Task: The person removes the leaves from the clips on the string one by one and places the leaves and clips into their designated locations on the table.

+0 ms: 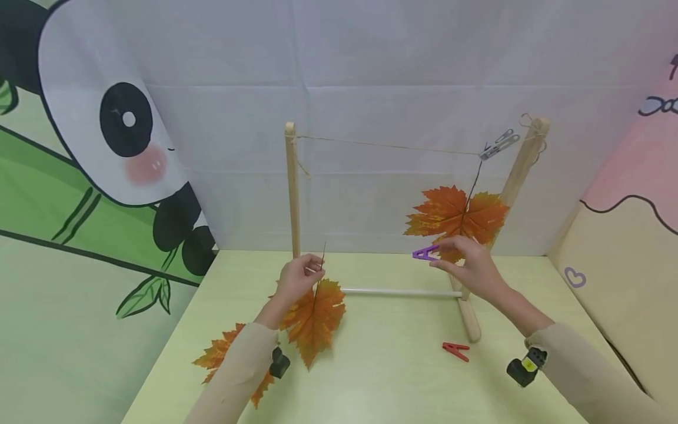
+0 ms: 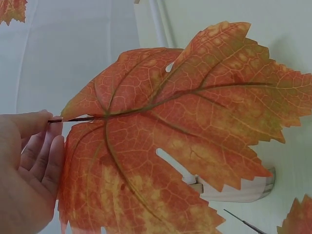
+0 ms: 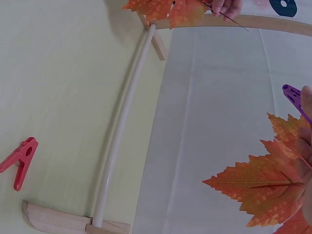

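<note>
Left hand (image 1: 301, 275): pinches orange leaf (image 1: 315, 321) near white rod's (image 1: 399, 292) left end
Right hand (image 1: 472, 266): pinches purple clip (image 1: 424, 254) above rod
Red clip (image 1: 454, 350): in front of rod

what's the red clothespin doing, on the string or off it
Off: the red clothespin lies on the table, apart from the string stretched above.

A creased pale sheet (image 1: 360, 53) backs the yellowish table (image 1: 392, 359); a cartoon panda (image 1: 76, 76) (rosy-cheeked, I notice) adorns the left wall (image 1: 58, 341).
</note>
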`<action>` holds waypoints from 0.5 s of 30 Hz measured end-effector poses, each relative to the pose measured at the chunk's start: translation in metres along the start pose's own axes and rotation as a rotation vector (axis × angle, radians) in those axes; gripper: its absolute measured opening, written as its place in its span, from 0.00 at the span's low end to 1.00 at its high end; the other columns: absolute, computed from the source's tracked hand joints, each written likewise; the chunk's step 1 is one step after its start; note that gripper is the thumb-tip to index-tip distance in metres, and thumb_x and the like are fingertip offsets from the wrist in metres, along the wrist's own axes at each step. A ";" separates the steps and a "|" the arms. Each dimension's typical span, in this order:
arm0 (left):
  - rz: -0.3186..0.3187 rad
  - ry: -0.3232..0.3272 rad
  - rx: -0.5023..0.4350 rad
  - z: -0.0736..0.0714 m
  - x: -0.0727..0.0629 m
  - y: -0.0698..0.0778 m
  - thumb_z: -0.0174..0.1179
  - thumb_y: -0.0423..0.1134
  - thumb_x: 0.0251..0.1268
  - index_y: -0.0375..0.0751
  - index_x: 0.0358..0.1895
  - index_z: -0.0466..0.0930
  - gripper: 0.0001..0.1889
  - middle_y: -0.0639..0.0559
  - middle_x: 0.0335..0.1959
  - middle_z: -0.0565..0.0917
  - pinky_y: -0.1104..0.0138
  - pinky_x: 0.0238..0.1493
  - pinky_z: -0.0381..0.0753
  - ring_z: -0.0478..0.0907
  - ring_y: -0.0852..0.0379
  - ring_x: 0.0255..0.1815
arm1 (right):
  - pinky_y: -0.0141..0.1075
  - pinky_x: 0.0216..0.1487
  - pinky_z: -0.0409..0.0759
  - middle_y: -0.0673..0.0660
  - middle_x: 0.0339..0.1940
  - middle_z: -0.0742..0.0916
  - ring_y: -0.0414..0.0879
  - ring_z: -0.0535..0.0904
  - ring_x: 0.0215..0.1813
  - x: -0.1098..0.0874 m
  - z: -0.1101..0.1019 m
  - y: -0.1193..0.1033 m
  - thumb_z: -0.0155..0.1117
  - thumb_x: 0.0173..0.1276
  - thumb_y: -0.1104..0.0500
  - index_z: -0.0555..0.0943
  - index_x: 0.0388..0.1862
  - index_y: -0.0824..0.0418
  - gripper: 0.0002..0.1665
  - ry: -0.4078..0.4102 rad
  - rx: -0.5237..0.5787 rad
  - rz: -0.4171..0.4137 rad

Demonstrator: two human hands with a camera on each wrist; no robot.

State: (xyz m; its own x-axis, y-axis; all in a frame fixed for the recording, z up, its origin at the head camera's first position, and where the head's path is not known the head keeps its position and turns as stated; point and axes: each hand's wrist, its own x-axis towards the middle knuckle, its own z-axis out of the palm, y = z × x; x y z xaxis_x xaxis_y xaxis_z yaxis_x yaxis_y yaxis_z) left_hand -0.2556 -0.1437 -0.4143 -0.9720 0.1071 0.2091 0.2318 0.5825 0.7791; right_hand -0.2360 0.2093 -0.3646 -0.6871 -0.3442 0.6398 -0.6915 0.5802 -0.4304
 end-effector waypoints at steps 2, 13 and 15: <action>0.001 -0.003 0.000 0.000 -0.001 -0.002 0.61 0.31 0.55 0.36 0.39 0.79 0.08 0.49 0.29 0.82 0.65 0.31 0.79 0.80 0.54 0.29 | 0.37 0.33 0.78 0.55 0.32 0.84 0.49 0.79 0.34 -0.003 0.001 0.001 0.74 0.41 0.69 0.79 0.37 0.66 0.20 0.004 0.016 -0.004; 0.030 -0.029 -0.016 0.001 -0.009 -0.014 0.62 0.27 0.52 0.34 0.37 0.79 0.08 0.46 0.30 0.82 0.62 0.34 0.80 0.80 0.50 0.31 | 0.31 0.35 0.75 0.53 0.30 0.83 0.47 0.78 0.35 -0.024 0.009 0.008 0.73 0.44 0.65 0.80 0.37 0.66 0.18 -0.006 0.001 0.093; 0.014 -0.042 -0.019 0.001 -0.011 -0.015 0.62 0.28 0.53 0.34 0.37 0.79 0.08 0.46 0.30 0.82 0.62 0.34 0.80 0.80 0.50 0.31 | 0.36 0.34 0.76 0.54 0.30 0.83 0.46 0.77 0.35 -0.028 0.010 0.009 0.73 0.45 0.65 0.80 0.38 0.66 0.19 -0.013 -0.003 0.109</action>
State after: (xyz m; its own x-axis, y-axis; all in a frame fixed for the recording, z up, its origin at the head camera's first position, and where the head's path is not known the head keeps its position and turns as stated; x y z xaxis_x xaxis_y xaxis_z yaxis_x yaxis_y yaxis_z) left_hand -0.2486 -0.1528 -0.4289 -0.9694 0.1489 0.1950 0.2453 0.5650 0.7878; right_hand -0.2247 0.2167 -0.3926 -0.7611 -0.2883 0.5810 -0.6117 0.6168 -0.4953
